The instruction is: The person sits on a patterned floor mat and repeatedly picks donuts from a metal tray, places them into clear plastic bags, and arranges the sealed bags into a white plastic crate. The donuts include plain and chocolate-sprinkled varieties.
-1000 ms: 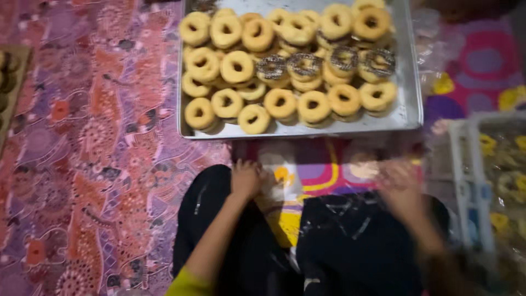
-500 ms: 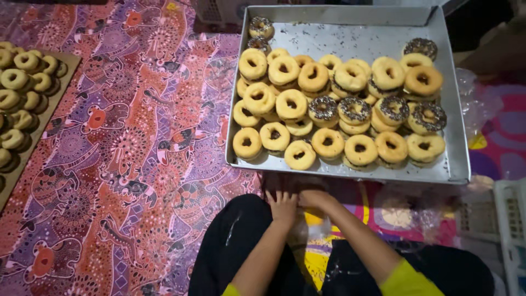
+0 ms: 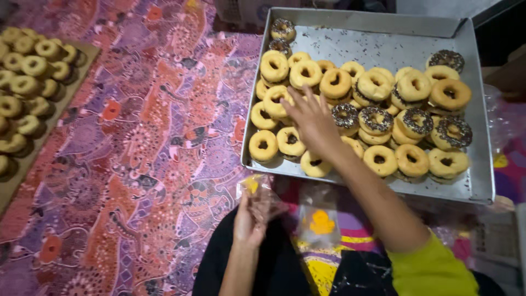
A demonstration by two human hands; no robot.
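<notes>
The right hand (image 3: 311,119) is reaching with fingers spread over the plain doughnuts (image 3: 290,141) near the metal tray's (image 3: 383,44) front left corner, grasping nothing. The left hand (image 3: 251,219) is clenching a clear plastic bag (image 3: 257,189) just off the tray's front edge.

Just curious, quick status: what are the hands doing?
Right hand open over plain doughnuts in metal tray. Left hand grips clear plastic bag. Nothing in the way.

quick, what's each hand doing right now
Left hand: closed, holding a clear plastic bag.
Right hand: open, fingers spread over the doughnuts in the metal tray.
</notes>
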